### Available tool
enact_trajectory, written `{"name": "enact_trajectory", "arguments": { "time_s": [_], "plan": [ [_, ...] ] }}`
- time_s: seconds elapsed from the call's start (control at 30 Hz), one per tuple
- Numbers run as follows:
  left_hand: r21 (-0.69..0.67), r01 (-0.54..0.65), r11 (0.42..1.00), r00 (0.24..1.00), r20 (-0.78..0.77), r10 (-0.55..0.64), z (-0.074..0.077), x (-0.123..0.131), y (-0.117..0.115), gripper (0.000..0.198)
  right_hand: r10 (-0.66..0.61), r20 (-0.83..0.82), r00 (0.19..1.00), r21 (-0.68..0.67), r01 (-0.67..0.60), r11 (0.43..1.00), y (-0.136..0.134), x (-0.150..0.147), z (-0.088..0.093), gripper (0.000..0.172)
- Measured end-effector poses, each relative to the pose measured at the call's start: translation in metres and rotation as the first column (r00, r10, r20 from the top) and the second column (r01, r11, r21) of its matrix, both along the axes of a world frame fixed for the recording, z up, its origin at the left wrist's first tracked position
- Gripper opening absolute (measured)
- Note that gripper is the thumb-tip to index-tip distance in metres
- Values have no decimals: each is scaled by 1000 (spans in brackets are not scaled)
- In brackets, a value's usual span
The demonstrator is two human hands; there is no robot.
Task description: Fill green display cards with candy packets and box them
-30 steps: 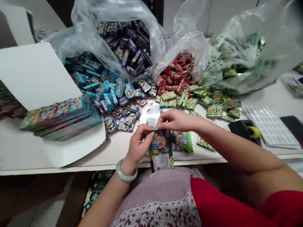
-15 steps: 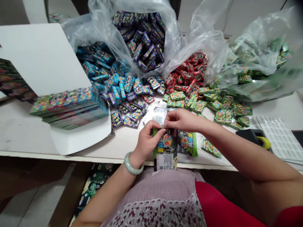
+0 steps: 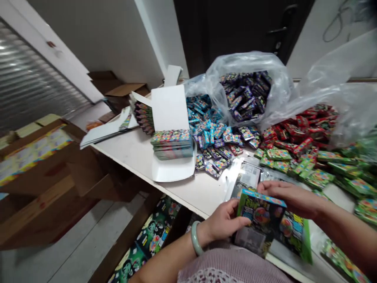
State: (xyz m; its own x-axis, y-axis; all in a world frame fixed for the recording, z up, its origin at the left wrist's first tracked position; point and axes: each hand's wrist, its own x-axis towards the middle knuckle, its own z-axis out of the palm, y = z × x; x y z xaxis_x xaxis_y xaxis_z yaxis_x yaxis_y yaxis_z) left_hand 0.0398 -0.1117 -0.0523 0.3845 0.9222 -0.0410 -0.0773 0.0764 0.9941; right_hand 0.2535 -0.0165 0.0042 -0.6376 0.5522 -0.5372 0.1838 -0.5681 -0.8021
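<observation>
A dark printed candy box (image 3: 260, 220) with a blue top edge is tilted up in front of me at the table's front edge. My left hand (image 3: 226, 222) grips its left side, thumb across the front and fingers behind. At the top right, my right hand (image 3: 290, 194) is closed against the box's back edge, its fingertips partly hidden. Below and right of the box lies a similar green-edged candy pack (image 3: 296, 236). Just behind my hands is a stack of flat packs with a pale label (image 3: 249, 175).
An open white display carton (image 3: 173, 171) holds rows of candy boxes. Plastic bags spill purple packets (image 3: 247, 96), blue packets (image 3: 206, 114), red packets (image 3: 306, 125) and green packets (image 3: 321, 177). Brown cardboard boxes (image 3: 59, 200) stand left of the table; a printed carton (image 3: 153, 236) sits below.
The view has swung left, bringing the door and cardboard boxes into sight. The box top, pinched by both hands before, now shows a closed blue edge; the box is raised and tilted.
</observation>
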Motion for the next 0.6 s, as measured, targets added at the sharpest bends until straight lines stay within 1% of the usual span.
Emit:
{"name": "enact_trajectory", "arguments": {
  "time_s": [0.03,0.07,0.1,0.13,0.17,0.2,0.23,0.27,0.3,0.33,0.37,0.4,0.47,0.53,0.6],
  "plan": [
    [96,-44,994,997,-52,49,11,-13,0,42,-8,14,1000,89,7,996,1,3,6,24],
    [236,-97,967,985,-119,128,26,-29,4,36,-36,30,999,192,30,981,3,6,12,28],
    [402,-139,905,954,-191,231,42,-48,11,28,-84,41,996,294,68,953,4,10,16,32],
    [569,-216,794,894,-212,395,59,-69,21,22,-137,45,990,382,110,918,6,13,18,35],
    [702,-278,655,801,-206,561,76,-91,34,23,-178,51,983,441,138,887,6,16,18,37],
    [789,-262,556,702,-240,671,91,-114,50,26,-197,65,978,473,144,869,5,17,16,38],
    [851,-211,481,593,-280,755,102,-135,67,28,-196,87,977,488,130,863,2,17,12,38],
    [893,-143,428,480,-316,818,110,-155,84,29,-175,111,978,498,97,862,-1,15,7,38],
    [906,-67,417,367,-367,855,114,-172,100,31,-144,130,981,506,59,861,-4,11,1,38],
    [891,6,453,266,-438,859,115,-186,115,35,-109,140,984,512,22,859,-7,4,-5,37],
    [878,27,478,229,-471,852,112,-197,127,36,-75,137,988,518,-7,855,-9,-4,-10,37],
    [863,45,504,203,-502,841,106,-206,137,36,-48,123,991,525,-24,851,-9,-15,-14,36],
    [832,62,551,189,-552,812,90,-216,146,36,-27,76,997,534,-18,845,-2,-43,-16,38],
    [802,75,593,188,-595,781,74,-221,147,39,-49,25,998,533,28,846,17,-79,-12,42],
    [774,79,629,207,-630,749,63,-222,143,44,-95,-31,995,521,98,848,45,-122,-7,46]
  ]
}}
